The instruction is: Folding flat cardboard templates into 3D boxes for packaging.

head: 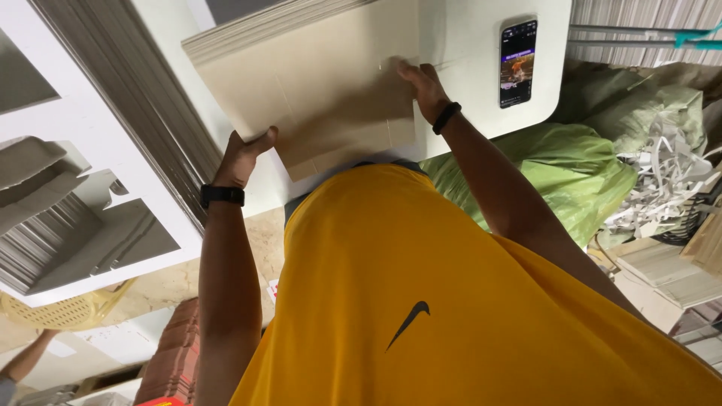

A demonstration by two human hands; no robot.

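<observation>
Brown flat cardboard sheets [323,83] lie stacked on a white table [466,68]. The left hand [244,154] grips the stack's left edge, thumb curled over the top sheet. The right hand [421,86] rests flat on the stack's right edge, fingers spread. Right of the stack lies a black smartphone [518,63]; below it, green sacks [556,169].

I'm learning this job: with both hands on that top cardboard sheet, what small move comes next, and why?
Probably lift the top sheet off the stack. The left hand grips its near corner and the right hand lies flat on its far edge, so the sheet is held at both ends and nothing rests on it.
</observation>
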